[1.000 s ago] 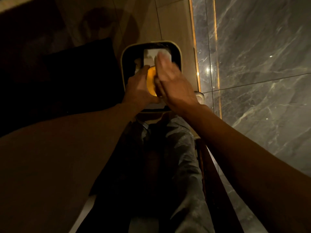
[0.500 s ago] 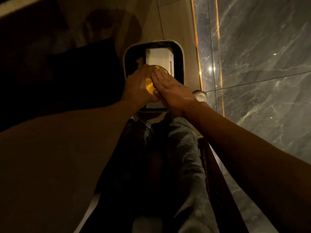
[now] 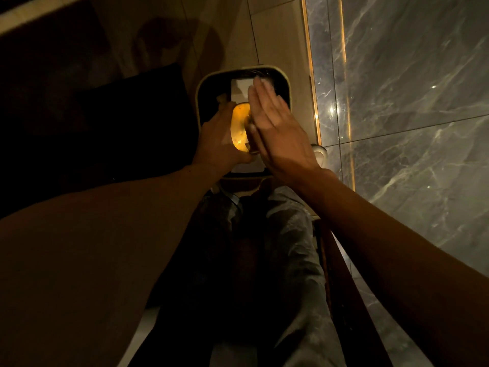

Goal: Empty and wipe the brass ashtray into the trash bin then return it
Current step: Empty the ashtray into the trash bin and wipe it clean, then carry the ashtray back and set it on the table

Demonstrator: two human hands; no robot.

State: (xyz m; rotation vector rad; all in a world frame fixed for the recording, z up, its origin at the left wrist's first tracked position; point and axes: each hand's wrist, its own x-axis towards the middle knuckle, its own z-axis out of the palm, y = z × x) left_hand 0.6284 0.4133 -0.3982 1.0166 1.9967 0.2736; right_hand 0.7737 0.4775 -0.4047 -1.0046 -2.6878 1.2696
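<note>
The brass ashtray [image 3: 239, 127] glows yellow and is tipped on edge over the open trash bin [image 3: 201, 86], a dark bin with a pale rounded-square rim. My left hand [image 3: 215, 143] grips the ashtray from its left side. My right hand [image 3: 275, 131] lies flat with straight fingers against the ashtray's right face, fingertips reaching over white paper [image 3: 239, 88] inside the bin. Whether a cloth or tissue sits under the right palm is hidden.
A grey marble wall [image 3: 397, 102] with a lit gold strip runs along the right. Beige floor tiles lie beyond the bin, a dark piece of furniture [image 3: 105, 115] to its left. My trousered legs [image 3: 277, 247] and a dark wooden chair frame [image 3: 341, 287] are below.
My right hand slid back toward me over the ashtray, then pushed forward again with fingers stretched out. The ashtray went from flatter to tipped on edge. The left hand's grip held.
</note>
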